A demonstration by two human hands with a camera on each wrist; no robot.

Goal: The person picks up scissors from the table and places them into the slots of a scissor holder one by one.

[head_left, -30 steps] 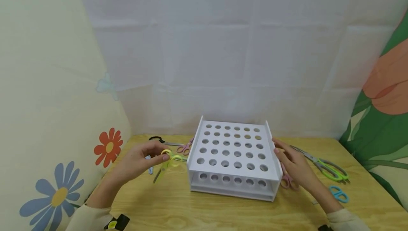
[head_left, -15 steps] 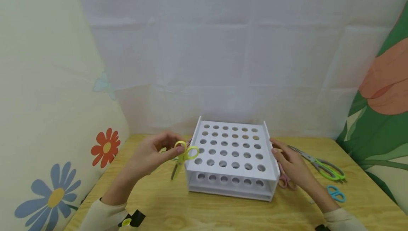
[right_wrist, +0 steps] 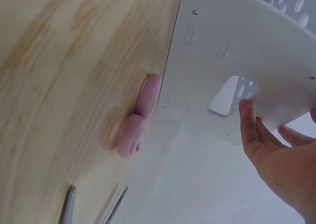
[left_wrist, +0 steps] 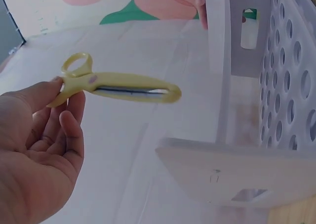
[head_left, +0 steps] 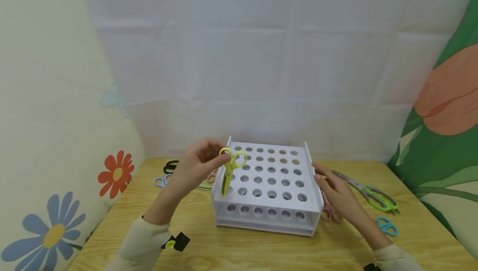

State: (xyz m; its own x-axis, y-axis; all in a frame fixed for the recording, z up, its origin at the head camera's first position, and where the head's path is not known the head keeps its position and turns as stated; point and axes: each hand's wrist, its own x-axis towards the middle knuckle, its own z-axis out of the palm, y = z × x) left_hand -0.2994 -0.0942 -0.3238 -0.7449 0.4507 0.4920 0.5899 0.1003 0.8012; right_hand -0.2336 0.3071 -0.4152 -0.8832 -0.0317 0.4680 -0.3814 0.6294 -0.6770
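Got yellow scissors [head_left: 227,172] pinched by one handle loop in my left hand [head_left: 196,165], tip down, overlapping the left part of the white rack [head_left: 265,201] from my angle. My right hand [head_left: 339,194] has its fingers on the rack's right side. Pink scissors [head_left: 327,211] sit just inside that hand, green-and-gray scissors [head_left: 377,199] just right of it, turquoise scissors [head_left: 388,223] right of the wrist. Left of my left hand: light blue scissors [head_left: 158,184] and black-handled scissors [head_left: 167,167].

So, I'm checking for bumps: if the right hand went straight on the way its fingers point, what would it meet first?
The right hand would most likely meet the side of the white rack; its fingertips look to be at it, though actual contact is hard to judge.
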